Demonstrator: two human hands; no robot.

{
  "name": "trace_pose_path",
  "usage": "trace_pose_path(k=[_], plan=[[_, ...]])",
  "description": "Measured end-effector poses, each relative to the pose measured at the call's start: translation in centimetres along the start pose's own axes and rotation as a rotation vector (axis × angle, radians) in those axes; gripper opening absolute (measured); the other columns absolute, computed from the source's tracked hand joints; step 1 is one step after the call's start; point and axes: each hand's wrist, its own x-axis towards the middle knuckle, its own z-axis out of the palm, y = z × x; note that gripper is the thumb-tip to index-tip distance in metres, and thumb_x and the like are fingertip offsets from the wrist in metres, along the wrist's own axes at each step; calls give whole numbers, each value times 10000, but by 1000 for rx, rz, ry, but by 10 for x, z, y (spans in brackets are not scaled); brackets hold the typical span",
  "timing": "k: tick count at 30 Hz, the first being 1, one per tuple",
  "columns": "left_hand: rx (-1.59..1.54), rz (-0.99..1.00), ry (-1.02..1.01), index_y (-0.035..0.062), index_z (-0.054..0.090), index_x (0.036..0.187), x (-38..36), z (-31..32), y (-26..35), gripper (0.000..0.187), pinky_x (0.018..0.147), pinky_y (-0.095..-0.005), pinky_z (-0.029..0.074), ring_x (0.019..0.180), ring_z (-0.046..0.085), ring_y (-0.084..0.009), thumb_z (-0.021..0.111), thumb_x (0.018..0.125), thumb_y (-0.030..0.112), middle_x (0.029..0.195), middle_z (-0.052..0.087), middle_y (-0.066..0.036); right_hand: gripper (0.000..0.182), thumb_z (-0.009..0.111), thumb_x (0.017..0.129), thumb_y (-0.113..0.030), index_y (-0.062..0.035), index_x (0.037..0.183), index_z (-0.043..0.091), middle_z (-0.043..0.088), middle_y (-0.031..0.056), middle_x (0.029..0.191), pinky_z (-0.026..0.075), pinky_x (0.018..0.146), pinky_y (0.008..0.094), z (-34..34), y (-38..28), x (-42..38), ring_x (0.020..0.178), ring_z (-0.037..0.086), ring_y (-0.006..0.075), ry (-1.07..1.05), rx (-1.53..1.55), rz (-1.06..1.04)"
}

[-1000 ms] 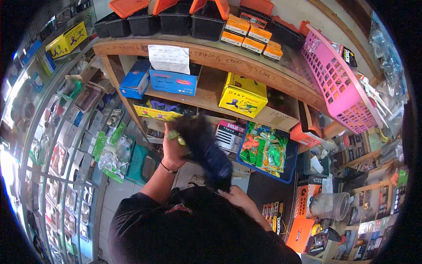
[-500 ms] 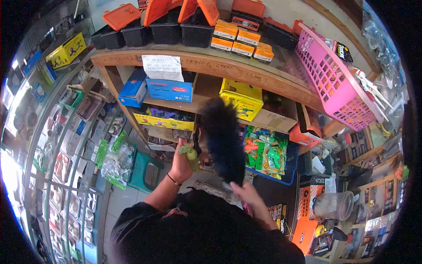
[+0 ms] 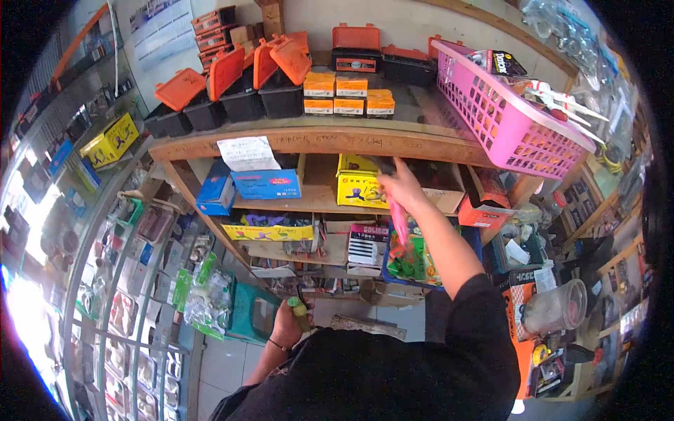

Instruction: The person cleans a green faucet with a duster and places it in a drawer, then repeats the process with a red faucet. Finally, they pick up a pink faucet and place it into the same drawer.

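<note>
My right hand (image 3: 404, 188) is closed around a duster with a pink handle (image 3: 399, 226), reaching into the middle shelf. The handle points down toward me; the duster's dark head is mostly hidden among the boxes under the upper board. Right beside the hand stands a yellow box (image 3: 354, 188) printed with SKY. Low in front of my body, my left hand (image 3: 286, 326) grips a small yellow-green bottle-like object (image 3: 299, 313) with a rounded top. Below my right forearm lies a blue tray (image 3: 474, 242) of colourful packets.
The wooden top board (image 3: 330, 144) carries black bins with orange lids (image 3: 281, 63), small orange boxes (image 3: 349, 95) and a pink basket (image 3: 516, 116). Blue boxes (image 3: 267, 184) sit at left on the middle shelf. A teal stool (image 3: 254, 309) and glass cabinet (image 3: 119, 281) stand at left.
My right hand has swung up and forward, carrying the duster from in front of my body into the middle shelf. My left hand has lowered with the yellow-green object.
</note>
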Motion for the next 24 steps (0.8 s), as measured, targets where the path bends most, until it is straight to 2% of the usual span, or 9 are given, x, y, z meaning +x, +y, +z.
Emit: trace_pose_path(k=[3,4,6,8,13,18,19,22,24], plan=[[-16,27,84,69,512,921,-2,-9,-1,392,571,-364,416,616,491,-227,258,867,363,825,566,-101,445,592,744,-197,-14,1127,458,579,127,805,457,596,305,9,16,52,660,565,193,-78,-306,118],[24,42,88,67,509,919,-7,-6,2,395,578,-370,414,629,494,-231,256,867,366,832,563,-100,465,614,737,-242,-10,1116,479,576,165,898,437,714,332,14,-6,34,766,560,257,43,-435,-91],[-30,62,78,56,504,905,-16,-7,2,377,586,-386,413,622,494,-248,262,864,341,833,555,-103,537,581,745,-312,14,1144,430,537,232,1042,397,839,372,24,-5,29,1005,498,363,-41,-355,-144],[-143,76,39,49,499,884,-20,-10,-1,328,595,-400,414,622,496,-264,298,844,307,825,544,-112,523,589,746,-284,9,1147,424,518,243,1066,380,863,366,30,2,26,1018,484,358,-84,-300,-324],[-85,25,158,36,484,882,-20,-29,-12,258,597,-414,416,618,499,-279,369,772,239,798,532,-122,454,595,752,-206,-43,1149,447,366,210,1170,347,902,350,16,-17,-9,1067,416,341,-133,-455,-413],[67,5,80,15,484,865,-12,-7,-3,209,611,-394,443,640,526,-264,368,744,140,783,532,-121,362,591,761,-191,-52,1079,490,359,145,1178,368,874,360,-22,-42,-71,1045,427,280,-218,-730,-734],[75,0,74,15,484,865,-16,8,0,209,611,-394,443,640,526,-264,368,744,140,783,532,-121,373,599,747,-210,-54,1068,496,364,125,1189,356,886,392,-28,-44,-81,1089,391,310,-299,-652,-722],[257,51,-94,4,490,935,-16,50,3,217,700,-342,455,766,542,-217,355,771,46,866,532,-107,375,605,739,-204,-96,1083,500,441,102,1126,402,834,376,-42,-53,-118,1001,473,293,-416,-542,-780],[724,323,-330,-4,464,1053,-7,66,-2,260,802,-287,421,910,513,-166,373,809,-18,990,515,-86,362,584,757,-227,-73,1066,473,461,105,1057,455,753,385,-46,-43,-137,948,503,291,-487,-455,-821]])
